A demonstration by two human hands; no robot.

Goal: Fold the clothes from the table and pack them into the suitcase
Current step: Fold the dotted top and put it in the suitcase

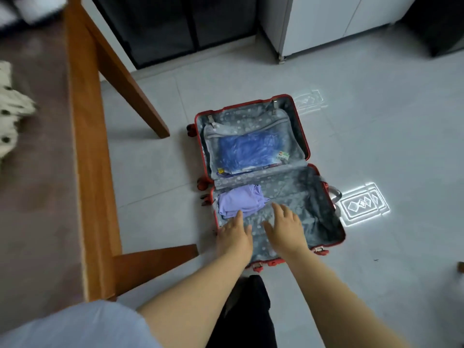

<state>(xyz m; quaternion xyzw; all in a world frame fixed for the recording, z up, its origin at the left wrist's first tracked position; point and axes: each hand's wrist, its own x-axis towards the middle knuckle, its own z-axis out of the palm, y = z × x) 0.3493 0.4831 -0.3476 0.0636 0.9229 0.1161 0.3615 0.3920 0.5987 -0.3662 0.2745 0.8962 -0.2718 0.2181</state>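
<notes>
A red suitcase [302, 126] lies open on the floor, lined in grey spotted fabric. In its near half, at the left, sits a folded lilac garment [238, 200]. My left hand [234, 234] reaches over the near half with straight fingers whose tips touch the garment's front edge. My right hand [283, 228] hovers beside it, fingers spread and relaxed, over the bare lining. Neither hand holds anything. On the table at the far left lies a cream garment with dark dots [11, 114], blurred.
The far half holds a zipped mesh pocket with a blue plastic bag [247, 150] and small packets. A wooden table [85, 136] with slanted legs stands left of the suitcase. A black cabinet and a white cabinet [321, 23] line the back wall. Grey tile floor surrounds the case.
</notes>
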